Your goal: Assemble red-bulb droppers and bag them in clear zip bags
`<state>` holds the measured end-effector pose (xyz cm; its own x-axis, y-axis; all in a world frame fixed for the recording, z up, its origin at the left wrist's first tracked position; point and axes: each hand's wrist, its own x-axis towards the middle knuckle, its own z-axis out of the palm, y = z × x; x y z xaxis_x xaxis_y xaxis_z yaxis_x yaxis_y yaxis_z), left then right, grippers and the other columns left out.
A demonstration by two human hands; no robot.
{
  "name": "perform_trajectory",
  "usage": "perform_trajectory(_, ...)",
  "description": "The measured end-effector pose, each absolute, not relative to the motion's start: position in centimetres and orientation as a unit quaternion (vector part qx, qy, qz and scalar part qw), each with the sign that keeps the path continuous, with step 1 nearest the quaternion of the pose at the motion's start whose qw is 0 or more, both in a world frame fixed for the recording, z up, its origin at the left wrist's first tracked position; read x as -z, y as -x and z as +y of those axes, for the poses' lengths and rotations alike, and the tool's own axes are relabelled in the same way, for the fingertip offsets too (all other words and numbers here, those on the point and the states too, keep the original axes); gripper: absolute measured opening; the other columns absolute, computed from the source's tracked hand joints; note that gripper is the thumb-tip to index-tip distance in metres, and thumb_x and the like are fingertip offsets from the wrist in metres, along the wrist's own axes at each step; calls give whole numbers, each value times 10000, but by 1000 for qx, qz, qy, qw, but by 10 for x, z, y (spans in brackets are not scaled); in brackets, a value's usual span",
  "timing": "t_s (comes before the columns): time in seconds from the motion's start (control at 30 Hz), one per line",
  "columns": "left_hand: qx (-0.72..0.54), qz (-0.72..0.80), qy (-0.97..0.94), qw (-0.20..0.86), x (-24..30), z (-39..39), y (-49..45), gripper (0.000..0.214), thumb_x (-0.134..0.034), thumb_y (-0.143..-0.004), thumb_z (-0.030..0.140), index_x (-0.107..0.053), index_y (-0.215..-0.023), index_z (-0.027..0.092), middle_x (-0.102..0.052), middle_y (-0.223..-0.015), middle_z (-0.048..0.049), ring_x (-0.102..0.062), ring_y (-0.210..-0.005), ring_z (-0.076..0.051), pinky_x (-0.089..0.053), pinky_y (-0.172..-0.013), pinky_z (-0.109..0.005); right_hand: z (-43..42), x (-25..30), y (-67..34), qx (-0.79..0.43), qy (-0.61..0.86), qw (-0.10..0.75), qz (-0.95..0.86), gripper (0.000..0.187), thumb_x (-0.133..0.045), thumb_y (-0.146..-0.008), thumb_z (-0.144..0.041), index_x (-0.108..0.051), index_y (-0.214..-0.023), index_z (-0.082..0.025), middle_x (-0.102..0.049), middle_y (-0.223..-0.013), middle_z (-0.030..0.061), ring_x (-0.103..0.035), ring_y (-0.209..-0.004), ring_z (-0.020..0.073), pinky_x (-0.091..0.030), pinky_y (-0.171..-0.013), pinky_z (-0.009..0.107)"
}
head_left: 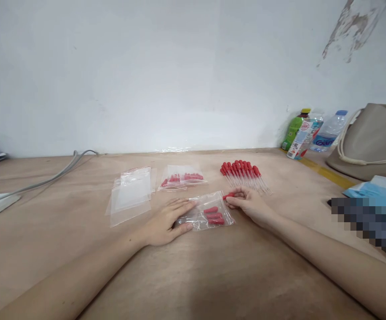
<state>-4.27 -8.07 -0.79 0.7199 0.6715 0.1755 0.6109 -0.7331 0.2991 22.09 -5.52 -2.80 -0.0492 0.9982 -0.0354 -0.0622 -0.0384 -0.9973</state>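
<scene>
My left hand (166,224) lies flat, fingers spread, on the left part of a clear zip bag (196,224). Inside that bag are 3 droppers with red bulbs (215,215), near its right edge. Between the fingertips of my right hand (246,202) is another dropper, its red bulb (228,196) showing at the bag's right edge; I cannot make out its clear tube. Just beyond my right hand, a row of droppers (243,171) lies fanned out, red bulbs toward the wall and clear tubes toward me.
Flat bags (131,195) lie stacked left of my left hand. Behind the worked bag sit filled bags (182,175) with red bulbs inside. Bottles (301,133), a beige bag (373,142) and a blue packet (379,195) stand at right. A grey cable (56,175) crosses the left.
</scene>
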Motion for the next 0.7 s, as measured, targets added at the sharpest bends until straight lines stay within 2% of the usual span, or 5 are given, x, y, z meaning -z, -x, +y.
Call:
perform_trajectory(0.17, -140, 344, -922, 108, 8, -81, 43, 528, -409, -872, 419, -269, -1357, 261, -344, -1387, -43, -316, -1264, -232, -276, -1038, -439, -53, 28, -226, -502, 494, 378, -600, 288, -731, -542, -315, -588, -721, -140, -568, -515, -45, -519, -483, 82, -403, -472, 201)
perform_trajectory(0.33, -142, 341, -923, 108, 9, -81, 44, 529, -410, -871, 421, -279, -1355, 249, -356, -1380, -51, -315, -1265, -231, -276, -1042, -425, -51, 29, -218, -483, 460, 396, -631, 286, -683, -602, -359, -642, -783, -141, -666, -720, 23, -600, -655, 136, -473, -641, 272)
perform_trajectory(0.47, -137, 349, -920, 108, 10, -80, 44, 540, -412, -868, 432, -276, -1356, 244, -359, -1378, -52, -313, -1268, -228, -268, -1047, -421, -55, 27, -213, -519, 414, 386, -641, 269, -629, -670, -355, -632, -846, -151, -664, -798, 22, -599, -705, 124, -466, -697, 268)
perform_trajectory(0.57, -133, 347, -922, 110, 9, -80, 44, 529, -402, -873, 435, -286, -1352, 244, -357, -1379, -52, -310, -1271, -225, -261, -1051, -426, -55, 24, -217, -551, 417, 367, -623, 297, -612, -693, -369, -613, -892, -149, -629, -681, -13, -538, -550, 70, -426, -541, 190)
perform_trajectory(0.7, -120, 347, -924, 110, 8, -80, 43, 504, -387, -880, 432, -313, -1341, 244, -358, -1379, -45, -289, -1282, -215, -245, -1061, -421, -53, 18, -222, -568, 463, 348, -584, 383, -578, -717, -435, -569, -958, -137, -466, -440, -88, -303, -327, 25, -195, -340, 154)
